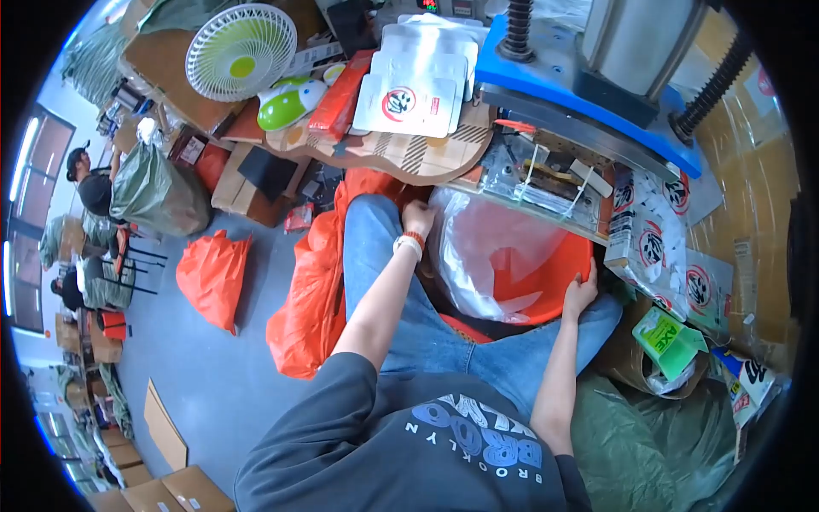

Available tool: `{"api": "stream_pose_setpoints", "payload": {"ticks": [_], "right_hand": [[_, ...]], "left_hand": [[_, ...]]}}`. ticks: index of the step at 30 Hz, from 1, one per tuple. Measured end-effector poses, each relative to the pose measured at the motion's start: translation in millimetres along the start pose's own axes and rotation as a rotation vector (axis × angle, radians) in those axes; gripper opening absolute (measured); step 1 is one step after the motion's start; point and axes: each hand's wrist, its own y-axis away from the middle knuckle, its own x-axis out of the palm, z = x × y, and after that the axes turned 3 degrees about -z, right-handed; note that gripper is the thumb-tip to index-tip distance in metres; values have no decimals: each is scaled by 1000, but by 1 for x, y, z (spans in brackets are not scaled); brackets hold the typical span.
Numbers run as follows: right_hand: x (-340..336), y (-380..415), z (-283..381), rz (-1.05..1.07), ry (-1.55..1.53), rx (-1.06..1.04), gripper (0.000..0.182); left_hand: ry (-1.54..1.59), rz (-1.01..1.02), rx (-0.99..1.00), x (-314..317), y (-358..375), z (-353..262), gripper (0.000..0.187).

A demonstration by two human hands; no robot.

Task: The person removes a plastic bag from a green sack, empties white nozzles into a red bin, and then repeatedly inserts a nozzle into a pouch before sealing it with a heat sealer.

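A red plastic basin rests tilted between my knees, partly under the bench edge. A clear plastic bag lines its left side and covers much of the inside. My left hand, with a red bracelet and a white band at the wrist, is closed at the bag's upper left edge. Its fingertips are partly hidden. On the other side my right hand grips the basin's right rim, thumb on the outside and fingers underneath.
A blue-framed press stands over the bench at right. Printed white pouches are stacked beside a fan. Orange bags lie on the floor at left. At right are a green carton and a green sack.
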Motion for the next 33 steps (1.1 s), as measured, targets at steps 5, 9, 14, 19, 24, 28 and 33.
{"api": "stream_pose_setpoints", "payload": {"ticks": [5, 9, 14, 19, 24, 28, 33], "right_hand": [[0, 1, 12, -57, 46, 57, 50], [1, -2, 18, -32, 114, 114, 53], [-2, -1, 27, 65, 333, 75, 65], [-13, 9, 77, 74, 571, -521, 74], [28, 47, 142, 464, 526, -1275, 50], [54, 52, 183, 778, 271, -1504, 21], [15, 134, 167, 1339, -10, -942, 17]], "left_hand": [[333, 231, 40, -46, 33, -66, 24], [240, 476, 418, -74, 113, -95, 29], [-104, 1037, 762, -76, 183, -88, 33], [137, 246, 603, -49, 122, -86, 39], [-102, 233, 253, 7, 32, -65, 79], [-107, 720, 7, -19, 8, -80, 93], [357, 1024, -115, 12, -32, -91, 85]]}}
